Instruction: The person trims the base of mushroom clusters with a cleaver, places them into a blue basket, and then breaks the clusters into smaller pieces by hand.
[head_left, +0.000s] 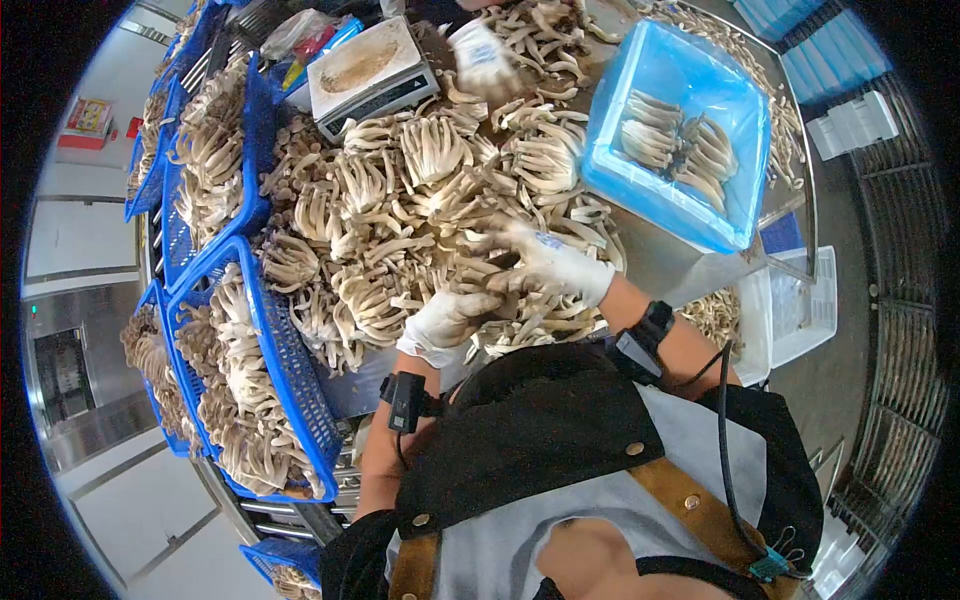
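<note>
My left hand point(445, 322), in a white glove, is low over the pile with its fingers curled round some mushrooms. From the right, my gloved right hand point(556, 264) reaches across, its fingers bent over mushrooms point(478, 272) between the two hands. Their exact grip is partly hidden by the pile. Long pale-stemmed mushrooms with brown caps point(385, 262) cover the table around both hands, some loose and some in bunches. To the right stands a blue-lined bin point(750, 170) holding two neat bunches of mushrooms point(705, 160).
A weighing scale point(367, 70) with a soiled top stands at the back left. Blue baskets point(262, 330) full of mushrooms line the left side. Across the table is another person's gloved hand point(483, 60), blurred. White crates point(805, 305) are at the lower right.
</note>
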